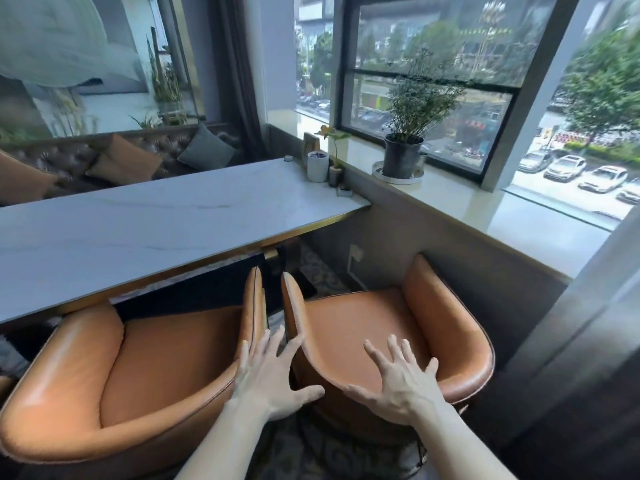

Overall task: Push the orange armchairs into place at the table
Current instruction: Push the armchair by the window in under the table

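Two orange leather armchairs face a long white marble table (pixel 145 216). The left armchair (pixel 104 382) sits with its front tucked under the table edge. The right armchair (pixel 398 327) stands beside it near the wall, angled a little, its seat clear of the tabletop. My left hand (pixel 270 379) is open, fingers spread, over the gap between the two chairs by the left chair's right arm. My right hand (pixel 398 382) is open with fingers spread, hovering over the back rim of the right armchair. Neither hand grips anything.
A grey wall and a wide window sill (pixel 485 209) run along the right. A potted plant (pixel 403 157) stands on the sill. A white cup (pixel 317 166) and small items sit at the table's far right end. A brown sofa with cushions (pixel 124 161) lies beyond the table.
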Demonstrator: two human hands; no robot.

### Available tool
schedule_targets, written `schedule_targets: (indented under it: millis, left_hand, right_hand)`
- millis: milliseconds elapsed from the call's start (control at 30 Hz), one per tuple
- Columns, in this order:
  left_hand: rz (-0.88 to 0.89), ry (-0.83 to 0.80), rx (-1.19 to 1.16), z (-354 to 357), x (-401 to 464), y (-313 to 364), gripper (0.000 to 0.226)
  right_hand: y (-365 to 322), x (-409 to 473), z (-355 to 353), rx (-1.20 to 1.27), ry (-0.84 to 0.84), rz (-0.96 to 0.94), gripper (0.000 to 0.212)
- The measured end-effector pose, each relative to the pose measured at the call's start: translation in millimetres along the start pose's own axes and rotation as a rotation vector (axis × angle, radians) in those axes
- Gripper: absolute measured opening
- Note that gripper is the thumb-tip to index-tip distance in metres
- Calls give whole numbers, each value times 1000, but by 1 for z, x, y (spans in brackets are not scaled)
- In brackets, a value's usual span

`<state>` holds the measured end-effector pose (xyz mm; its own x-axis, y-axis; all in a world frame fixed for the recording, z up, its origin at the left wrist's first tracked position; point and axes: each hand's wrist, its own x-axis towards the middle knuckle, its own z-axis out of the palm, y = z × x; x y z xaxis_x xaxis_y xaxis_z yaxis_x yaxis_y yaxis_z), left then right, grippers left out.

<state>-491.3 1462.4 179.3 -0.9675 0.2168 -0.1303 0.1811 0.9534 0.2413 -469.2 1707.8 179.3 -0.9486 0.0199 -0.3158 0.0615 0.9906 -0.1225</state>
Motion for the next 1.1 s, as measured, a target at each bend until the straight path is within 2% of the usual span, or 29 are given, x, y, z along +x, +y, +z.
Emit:
schedule_targets:
  millis: [100, 234, 567, 834, 967, 1101]
  left_hand:
    - [34, 38, 8, 14, 32, 30, 104]
    - [52, 71, -10, 38, 84, 64, 107]
    - [57, 25, -31, 77, 162, 121, 107]
    - [-54, -9, -24, 102, 176, 149, 109]
    - [-162, -45, -42, 114, 168, 169, 112]
    - [-237, -74, -58, 134, 155, 204, 113]
  right_hand:
    - [33, 16, -5, 8, 9, 39, 106]
    - [75, 49, -11, -35, 17, 88, 110]
    - [147, 116, -23, -51, -26, 87, 119]
    - [193, 152, -8, -87, -116, -14, 125]
    - [226, 166, -5, -97, -135, -106, 115]
    - [268, 170, 9, -101, -153, -189, 114]
